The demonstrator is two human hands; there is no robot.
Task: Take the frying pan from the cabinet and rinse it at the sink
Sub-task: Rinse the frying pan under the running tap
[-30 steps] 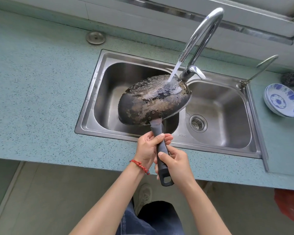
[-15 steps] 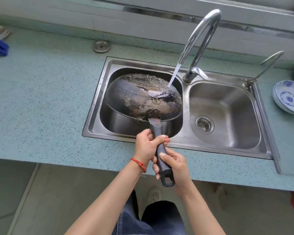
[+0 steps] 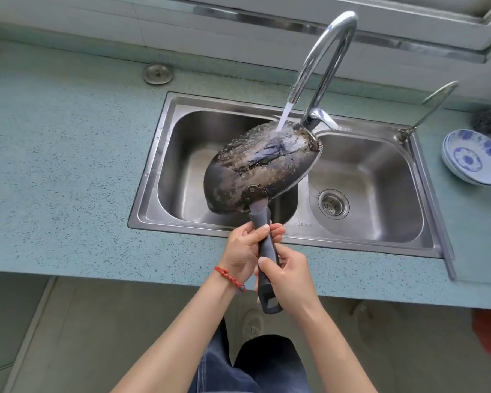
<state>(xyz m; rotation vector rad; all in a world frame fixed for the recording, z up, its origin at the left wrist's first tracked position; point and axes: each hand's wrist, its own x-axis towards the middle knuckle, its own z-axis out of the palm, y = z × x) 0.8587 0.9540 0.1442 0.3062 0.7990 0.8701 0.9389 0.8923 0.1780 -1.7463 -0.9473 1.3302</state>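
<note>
A blackened frying pan (image 3: 255,168) hangs bottom-up over the left basin of the steel double sink (image 3: 165,154), tilted so its right rim points up toward the divider. Water runs from the chrome faucet (image 3: 323,58) onto the pan's upper underside. Both hands grip the pan's dark handle (image 3: 264,242): my left hand (image 3: 244,251), with a red bracelet at the wrist, holds the upper part, and my right hand (image 3: 287,276) holds the lower part near the handle's end.
The sink sits in a speckled blue-green counter (image 3: 68,171). A blue-and-white bowl (image 3: 474,157) and a dark scrubber (image 3: 488,120) lie at the right. A small second tap (image 3: 425,109) stands at the sink's back right corner. A round metal cap (image 3: 157,73) lies behind the sink.
The pan has swung right and tilted up, from low in the left basin to under the water stream near the divider. Both hands keep their hold on the handle.
</note>
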